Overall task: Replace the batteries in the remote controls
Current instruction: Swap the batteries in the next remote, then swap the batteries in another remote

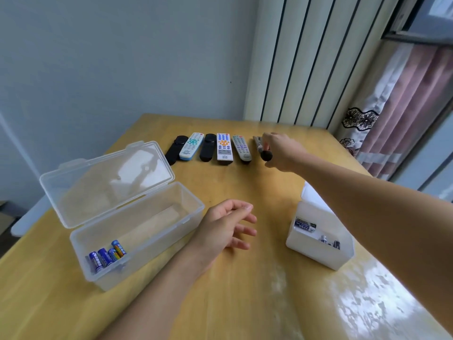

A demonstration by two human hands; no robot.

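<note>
Grey remote [260, 147] gripped by outstretched right hand [282, 150]; left hand [226, 225] hovers relaxed.

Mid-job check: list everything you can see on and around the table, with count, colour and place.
Table: one, yellow wood.
Remotes: five in a far row, two black, three pale; a sixth at the right end.
Lidded box: one, clear, open, left.
Batteries: about four, blue, in its near corner.
White bin: one, right, holding dark batteries.
Curtain: pink, far right.
Hands: left relaxed above the table; right gripping the sixth remote.
</note>
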